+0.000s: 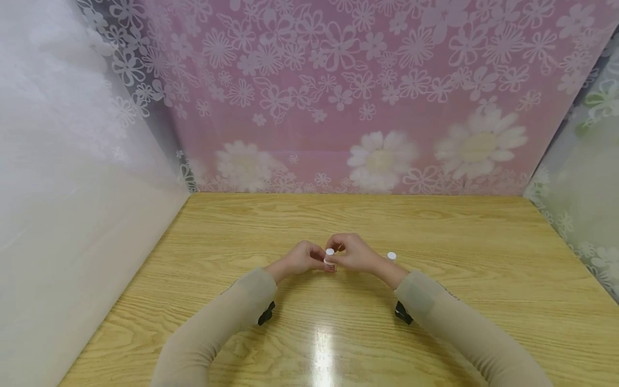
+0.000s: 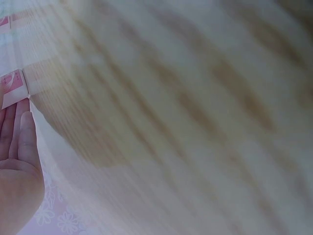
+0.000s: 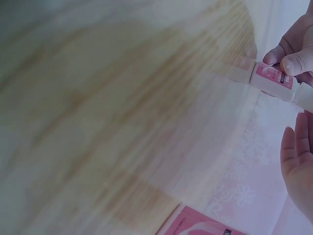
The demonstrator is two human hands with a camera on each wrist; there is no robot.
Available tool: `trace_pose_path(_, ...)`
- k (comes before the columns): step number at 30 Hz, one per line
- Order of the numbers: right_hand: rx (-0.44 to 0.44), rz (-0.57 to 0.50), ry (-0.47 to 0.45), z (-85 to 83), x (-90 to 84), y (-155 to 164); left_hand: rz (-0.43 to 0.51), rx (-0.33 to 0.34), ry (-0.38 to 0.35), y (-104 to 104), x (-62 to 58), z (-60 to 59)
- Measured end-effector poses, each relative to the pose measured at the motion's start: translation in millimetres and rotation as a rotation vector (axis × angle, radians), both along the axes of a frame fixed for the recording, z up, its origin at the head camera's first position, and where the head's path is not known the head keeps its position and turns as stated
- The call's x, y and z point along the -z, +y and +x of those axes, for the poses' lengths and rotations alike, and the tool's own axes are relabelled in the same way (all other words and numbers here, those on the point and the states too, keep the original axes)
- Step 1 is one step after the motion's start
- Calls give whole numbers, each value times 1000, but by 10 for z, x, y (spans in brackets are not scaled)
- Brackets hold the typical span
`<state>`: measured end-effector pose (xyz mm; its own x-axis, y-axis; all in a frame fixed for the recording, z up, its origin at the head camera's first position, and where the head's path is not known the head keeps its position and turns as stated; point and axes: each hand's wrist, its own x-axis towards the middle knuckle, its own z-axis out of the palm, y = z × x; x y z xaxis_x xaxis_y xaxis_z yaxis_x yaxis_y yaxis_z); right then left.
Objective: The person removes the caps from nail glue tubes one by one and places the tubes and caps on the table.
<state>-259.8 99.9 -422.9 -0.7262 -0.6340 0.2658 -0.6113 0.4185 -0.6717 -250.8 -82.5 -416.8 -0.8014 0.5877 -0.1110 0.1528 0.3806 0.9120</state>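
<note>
Two hands meet over the worktop (image 1: 435, 226): left hand (image 1: 302, 259) pinching a small white-capped bottle (image 1: 330, 258) with pink label, right hand (image 1: 354, 252) curled round its cap, still seated; second white-capped bottle (image 1: 391, 256) stands untouched just right of the grip.

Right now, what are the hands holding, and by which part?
The left hand pinches a small pink-labelled bottle by its body; the right hand is at its white cap, grip unclear.
</note>
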Motion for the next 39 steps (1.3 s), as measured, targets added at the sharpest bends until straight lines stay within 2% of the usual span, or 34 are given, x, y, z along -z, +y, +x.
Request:
trace_pose_path(1, -10, -3, 2, 0, 1, 3, 0, 2, -2, 2, -35, 21)
trace_pose_path(7, -58, -14, 16, 12, -5, 11, 35, 8, -36, 2, -33, 31)
trace_pose_path(14, 21, 2, -22, 30, -26, -4, 18, 14, -22, 5, -53, 39)
trace_pose_path(19, 62, 14, -28, 26, -39, -2, 21, 19, -32, 1, 23, -15)
trace_pose_path(24, 41, 8, -9, 27, -49, 1, 24, 10, -26, -9, 189, -112)
trace_pose_path(26, 26, -1, 2, 32, -53, 2, 16, 5, -13, -10, 221, -128)
trace_pose_path(33, -21, -11, 30, 46, -43, 24, 14, 13, -11, -8, 252, -136)
trace_pose_path(39, 38, 7, -17, 35, -59, 9, -18, -3, 10, -13, 244, -145)
